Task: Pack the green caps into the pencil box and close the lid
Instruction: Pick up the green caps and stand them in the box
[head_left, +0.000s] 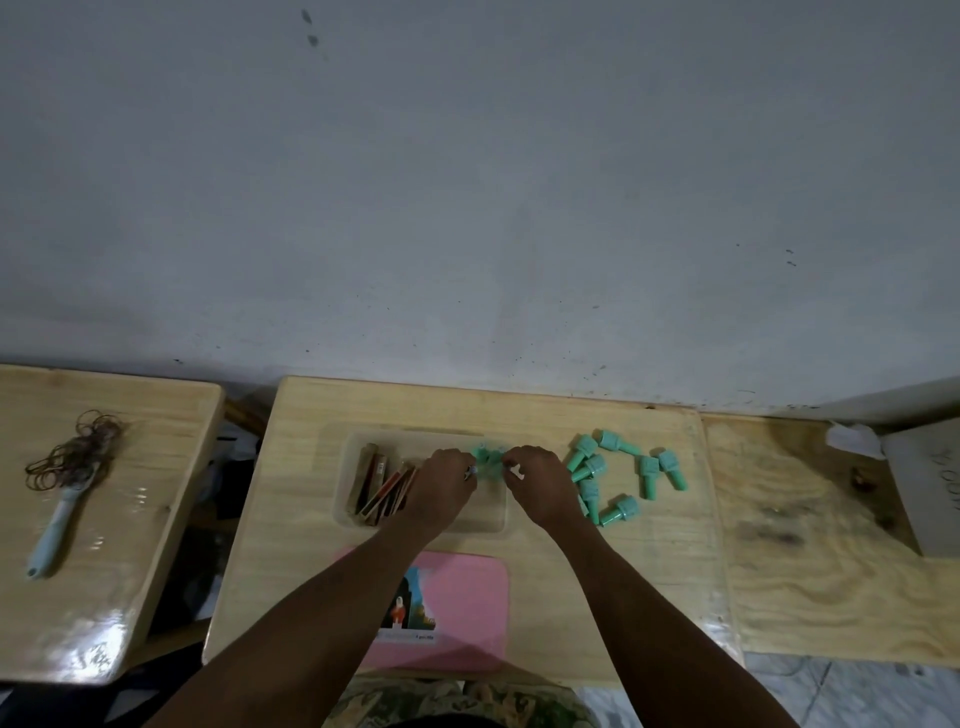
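A: What worries you here?

B: Both hands are over the clear box (496, 522) at once; the left hand (441, 486) and the right hand (540, 486) are curled with fingertips pinched toward a few green caps (488, 457) at the box's far right end; they seem to be placing or straightening them, though whether either hand truly grips a cap I cannot tell, since the knuckles hide the fingertips.

A: So what could go wrong?

B: The caps are small and round-bodied; I judge one could roll off if let go on the rim instead of inside; and a wrist could brush the loose caps (618, 480) lying just beside the box on the counter (545, 561) and scatter them toward the edge.

A: Is there room in the box?

B: That is the other risk; the left part holds a leaning stack of flat brown and red pieces (384, 486), which I cannot identify; only the right part is free for caps, and roughly nine or ten remain outside; if they pile high, the lid may not seat.

A: Where is the lid?

B: The pink lid (467, 587) lies flat on the counter nearer the person, apart from the box and partly under the left forearm; an elbow could nudge it.

A: Anything else about?

B: A brush and rubber bands (78, 452) sit on a separate counter far left.
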